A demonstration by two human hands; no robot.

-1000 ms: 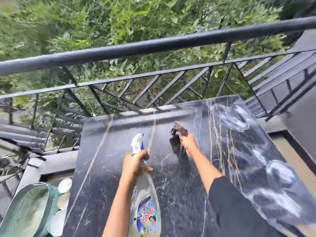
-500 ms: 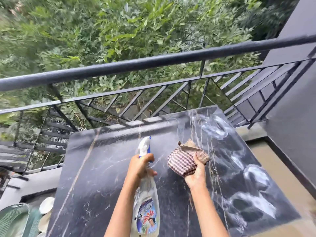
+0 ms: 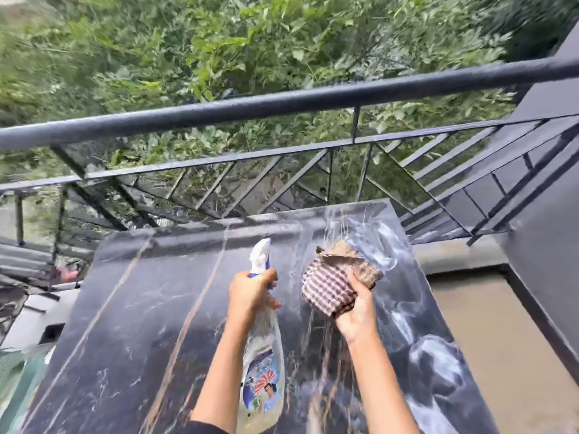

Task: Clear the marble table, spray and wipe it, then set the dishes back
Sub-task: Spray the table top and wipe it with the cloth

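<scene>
The black marble table (image 3: pixel 134 324) with pale veins fills the lower view; its top is bare, with whitish streaks on the right side. My left hand (image 3: pixel 250 291) grips the neck of a clear spray bottle (image 3: pixel 263 364) with a white and blue nozzle, pointing away over the table's middle. My right hand (image 3: pixel 357 311) holds a bunched checked cloth (image 3: pixel 332 283) lifted above the table's right half, palm turned up.
A black metal railing (image 3: pixel 282 104) runs just beyond the table's far edge, with green foliage behind. A dark wall (image 3: pixel 548 230) and tan floor (image 3: pixel 488 324) lie to the right. A green woven object (image 3: pixel 15 380) sits low at the left edge.
My right hand lifted the cloth off the table and turned it palm-up over the right half. The view swung right, hiding most of the green object and white dishes at the left.
</scene>
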